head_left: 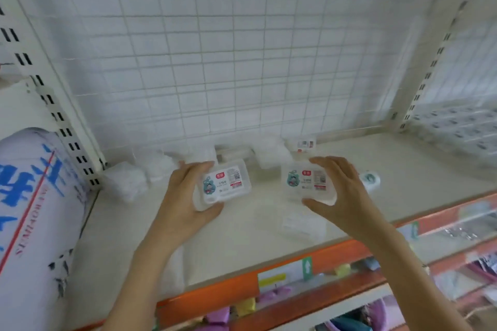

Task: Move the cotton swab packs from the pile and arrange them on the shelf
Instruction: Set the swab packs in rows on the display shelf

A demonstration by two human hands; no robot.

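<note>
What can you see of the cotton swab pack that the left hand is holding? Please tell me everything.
The left pack is a small clear plastic box with rounded corners. Its white label faces up, showing a cartoon figure, a red logo, a square code and a red barcode patch. The left hand grips it, thumb at its near edge, fingers at its far edge. It is tilted a little, over the pale shelf.

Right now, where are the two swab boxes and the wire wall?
left swab box (224,184): head view, on its printed label.
right swab box (306,181): head view, on its printed label.
wire wall (242,62): head view, middle of the grid.
</note>
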